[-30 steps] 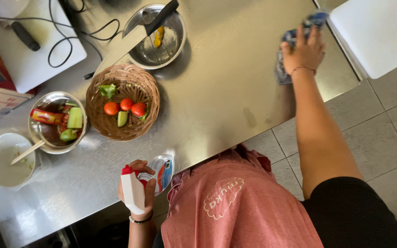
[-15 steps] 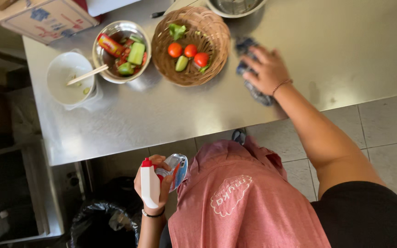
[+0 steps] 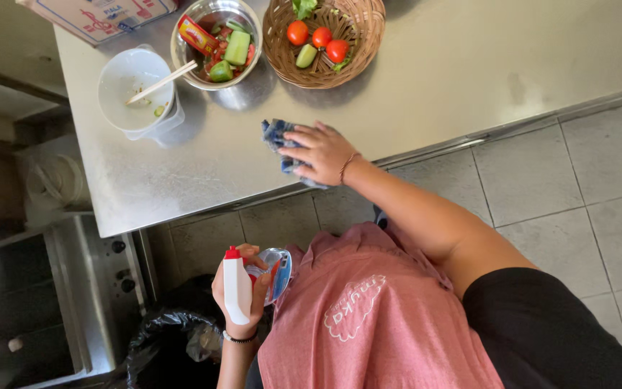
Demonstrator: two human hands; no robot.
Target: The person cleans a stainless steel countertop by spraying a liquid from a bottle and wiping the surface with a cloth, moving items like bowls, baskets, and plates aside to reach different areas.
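Note:
My right hand [image 3: 322,153] presses a crumpled blue cloth [image 3: 276,135] flat on the steel countertop [image 3: 433,79], close to its front edge. My left hand [image 3: 242,299] is held low in front of my pink apron and grips a spray bottle [image 3: 237,287] with a white trigger head and a red tip. A wicker basket [image 3: 358,50] with tomatoes and green vegetables stands just beyond the cloth.
A steel bowl [image 3: 181,50] of cut vegetables and a white plastic jug [image 3: 134,94] with a wooden stick stand at the counter's left. A cardboard box [image 3: 102,18] lies at the far left corner. A black-bagged bin [image 3: 170,346] and a steel appliance [image 3: 44,302] sit below; tiled floor to the right.
My right hand has slid the cloth leftward along the counter, from the far right end past the basket to the front edge. The left hand still holds the spray bottle.

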